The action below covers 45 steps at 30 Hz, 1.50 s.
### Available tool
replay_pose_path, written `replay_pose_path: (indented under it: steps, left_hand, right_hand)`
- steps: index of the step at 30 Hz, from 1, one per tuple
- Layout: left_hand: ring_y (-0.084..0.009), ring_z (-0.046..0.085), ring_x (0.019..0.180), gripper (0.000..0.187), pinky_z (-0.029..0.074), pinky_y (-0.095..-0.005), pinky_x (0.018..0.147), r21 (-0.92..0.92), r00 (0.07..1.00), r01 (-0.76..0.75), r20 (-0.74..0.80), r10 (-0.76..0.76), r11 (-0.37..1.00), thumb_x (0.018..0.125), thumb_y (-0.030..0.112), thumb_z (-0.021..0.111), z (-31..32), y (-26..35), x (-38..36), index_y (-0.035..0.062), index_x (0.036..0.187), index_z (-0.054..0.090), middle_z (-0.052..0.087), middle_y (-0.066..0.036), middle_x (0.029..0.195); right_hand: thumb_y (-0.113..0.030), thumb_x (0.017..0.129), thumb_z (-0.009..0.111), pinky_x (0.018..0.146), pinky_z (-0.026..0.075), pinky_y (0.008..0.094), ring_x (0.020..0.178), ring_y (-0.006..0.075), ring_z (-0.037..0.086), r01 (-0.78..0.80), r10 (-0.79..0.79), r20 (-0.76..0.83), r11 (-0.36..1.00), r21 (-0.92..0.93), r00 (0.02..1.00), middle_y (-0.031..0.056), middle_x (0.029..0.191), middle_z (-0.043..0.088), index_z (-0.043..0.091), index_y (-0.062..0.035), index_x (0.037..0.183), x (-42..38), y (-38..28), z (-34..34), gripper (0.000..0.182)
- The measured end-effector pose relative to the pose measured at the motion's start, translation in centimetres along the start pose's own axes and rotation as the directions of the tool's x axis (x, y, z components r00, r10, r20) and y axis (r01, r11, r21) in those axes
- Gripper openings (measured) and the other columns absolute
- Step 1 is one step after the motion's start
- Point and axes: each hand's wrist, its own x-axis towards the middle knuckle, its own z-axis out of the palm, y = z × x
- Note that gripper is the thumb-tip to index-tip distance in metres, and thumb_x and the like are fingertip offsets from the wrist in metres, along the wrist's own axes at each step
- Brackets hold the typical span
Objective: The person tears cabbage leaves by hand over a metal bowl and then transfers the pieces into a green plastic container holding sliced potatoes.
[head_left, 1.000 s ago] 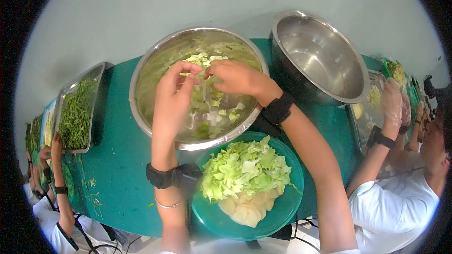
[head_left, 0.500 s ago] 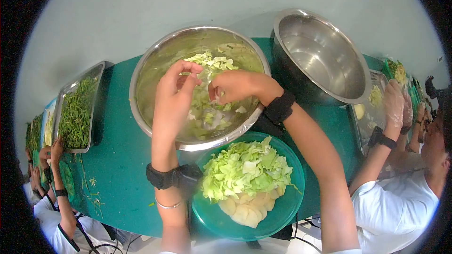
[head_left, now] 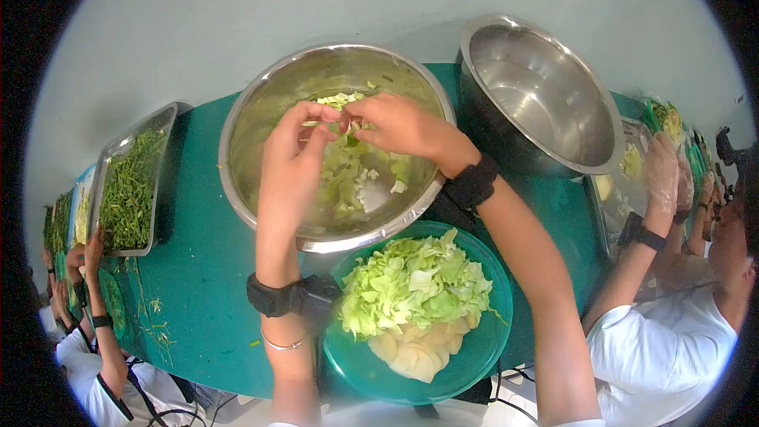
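Above the large steel bowl [head_left: 237,122], my left hand [head_left: 294,146] has its fingers curled toward the thumb; what they hold, if anything, is hidden. My right hand [head_left: 395,125] meets it at the fingertips, pinching what looks like a small piece of pale green cabbage. Inside the bowl, chopped cabbage [head_left: 348,186] lies in what looks like water. In front of the bowl, between my forearms, stands a green plastic basin [head_left: 336,364]. It carries a heap of chopped cabbage leaves [head_left: 415,281] and pale round slices [head_left: 415,356], possibly potato.
A second steel bowl [head_left: 545,103] leans tilted at the back right. At left, a metal tray [head_left: 162,182] bears green stalks [head_left: 130,198], with a co-worker's hand [head_left: 95,249] at its edge. At right, another person's gloved hand [head_left: 662,170] is over a tray [head_left: 602,225].
My right hand has risen from low in the bowl to my left hand's fingertips. The cabbage in the bowl has shifted. My left hand has barely moved.
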Motion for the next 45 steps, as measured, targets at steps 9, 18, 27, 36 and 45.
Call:
replay_pose_path:
  steps: [9,18,27,36,45]
  left_hand:
    - [-0.0175,0.058,0.089,0.016,0.046,-0.0297,0.074,0.141,0.997,-0.032,-0.059,0.041,0.989,0.086,0.002,0.051,0.0,0.2,-0.2,0.0044,0.100,0.058,0.059,-0.007,0.101]
    - [-0.0178,0.057,0.086,0.014,0.046,-0.0299,0.074,0.030,0.999,-0.010,-0.053,0.011,0.999,0.086,0.002,0.051,0.1,-0.1,-0.1,0.0041,0.098,0.058,0.058,-0.007,0.098]
    - [-0.0192,0.057,0.086,0.014,0.046,-0.0306,0.074,0.026,0.998,-0.039,-0.040,0.040,0.999,0.085,0.003,0.051,0.1,-0.6,-0.1,0.0037,0.097,0.058,0.058,-0.007,0.099]
    - [-0.0190,0.058,0.086,0.014,0.046,-0.0307,0.074,0.024,1.000,-0.006,-0.029,0.007,1.000,0.085,0.002,0.050,0.0,-0.3,-0.1,0.0033,0.096,0.058,0.058,-0.007,0.099]
    - [-0.0187,0.058,0.085,0.014,0.046,-0.0305,0.074,0.026,1.000,-0.006,-0.030,0.006,1.000,0.084,0.002,0.051,0.1,-0.2,0.0,0.0023,0.096,0.058,0.059,-0.008,0.097]
  right_hand:
    - [-0.017,0.076,0.064,0.088,0.046,0.0390,0.102,0.0327,0.057,0.107,-0.104,0.028,0.980,-0.169,0.994,0.0175,0.111,0.059,0.053,-0.0057,0.119,-1.4,2.8,1.7,0.046]
    - [-0.022,0.074,0.067,0.086,0.045,0.0394,0.098,0.0298,0.058,-0.044,0.060,0.381,0.998,-0.049,0.923,0.0135,0.097,0.063,0.062,-0.0078,0.103,-0.7,1.3,0.3,0.032]
    - [-0.015,0.073,0.063,0.084,0.045,0.0414,0.094,0.0313,0.058,0.089,-0.093,-0.111,0.995,-0.039,0.989,0.0151,0.094,0.061,0.058,-0.0075,0.105,-0.8,0.9,0.9,0.033]
    - [-0.026,0.067,0.072,0.085,0.047,0.0385,0.099,0.0292,0.059,-0.104,0.130,0.472,0.991,-0.080,0.872,0.0155,0.104,0.061,0.054,-0.0098,0.122,-1.1,0.4,-0.1,0.060]
    - [-0.018,0.067,0.067,0.078,0.048,0.0418,0.088,0.0337,0.060,-0.041,0.055,0.181,0.996,-0.080,0.982,0.0174,0.088,0.062,0.063,-0.0045,0.098,-0.8,1.4,0.8,0.035]
